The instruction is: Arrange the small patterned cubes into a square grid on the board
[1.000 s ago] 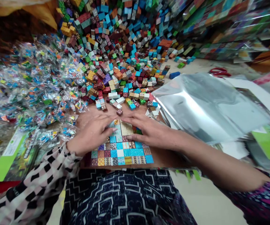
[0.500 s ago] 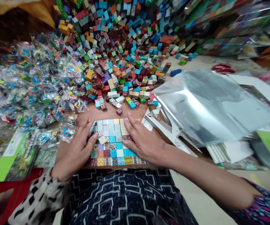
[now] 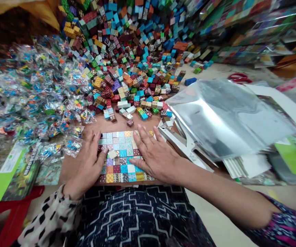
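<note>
A flat grid of small printed cubes (image 3: 121,154) lies on a brown board (image 3: 122,124) right in front of me. My left hand (image 3: 88,164) presses against the grid's left side with fingers stretched out. My right hand (image 3: 155,156) lies flat on the grid's right half, fingers spread. One pale cube (image 3: 112,154) sits tilted above the others between the two hands. Neither hand holds anything.
A big heap of loose coloured cubes (image 3: 135,48) rises behind the board. Many small clear packets (image 3: 35,89) pile up at the left. A silver foil bag (image 3: 225,116) lies at the right over white card pieces (image 3: 186,145). Red scissors (image 3: 239,78) lie far right; a green printed box (image 3: 14,171) sits at the left.
Both hands slid back from the grid's far end toward me and apart to its sides, uncovering the far rows. The right hand now lies further over the right columns.
</note>
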The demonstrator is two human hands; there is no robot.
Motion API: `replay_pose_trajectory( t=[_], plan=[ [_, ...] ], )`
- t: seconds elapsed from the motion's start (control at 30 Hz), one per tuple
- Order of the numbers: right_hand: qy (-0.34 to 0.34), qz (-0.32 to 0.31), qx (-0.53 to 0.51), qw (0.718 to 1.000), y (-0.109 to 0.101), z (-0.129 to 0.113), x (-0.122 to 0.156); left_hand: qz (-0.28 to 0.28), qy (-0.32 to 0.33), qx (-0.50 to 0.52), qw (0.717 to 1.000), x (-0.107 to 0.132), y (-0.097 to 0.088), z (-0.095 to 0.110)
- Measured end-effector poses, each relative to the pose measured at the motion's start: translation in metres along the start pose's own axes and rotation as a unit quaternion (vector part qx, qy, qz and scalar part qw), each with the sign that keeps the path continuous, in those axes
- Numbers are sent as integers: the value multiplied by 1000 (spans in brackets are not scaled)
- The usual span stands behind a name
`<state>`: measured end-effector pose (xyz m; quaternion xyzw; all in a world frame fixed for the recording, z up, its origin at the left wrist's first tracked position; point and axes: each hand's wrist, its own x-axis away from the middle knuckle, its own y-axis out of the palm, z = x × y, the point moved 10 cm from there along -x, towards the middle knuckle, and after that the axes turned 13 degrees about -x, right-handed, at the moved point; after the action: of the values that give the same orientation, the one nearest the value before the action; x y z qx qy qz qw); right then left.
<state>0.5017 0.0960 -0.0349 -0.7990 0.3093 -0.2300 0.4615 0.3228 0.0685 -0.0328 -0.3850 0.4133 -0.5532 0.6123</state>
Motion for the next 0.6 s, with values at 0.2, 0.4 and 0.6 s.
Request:
replay_pose_trajectory(
  t=[0.2,0.4,0.6],
  plan=[
    [-19,36,-22,999,-10,-13,4,3,-60,90,994,3,4,-11],
    [-30,-12,8,999,2,-30,-3,-11,-94,107,990,6,6,-15],
    [-28,-26,32,999,4,-33,-4,-19,-124,173,977,7,12,-18]
  ],
)
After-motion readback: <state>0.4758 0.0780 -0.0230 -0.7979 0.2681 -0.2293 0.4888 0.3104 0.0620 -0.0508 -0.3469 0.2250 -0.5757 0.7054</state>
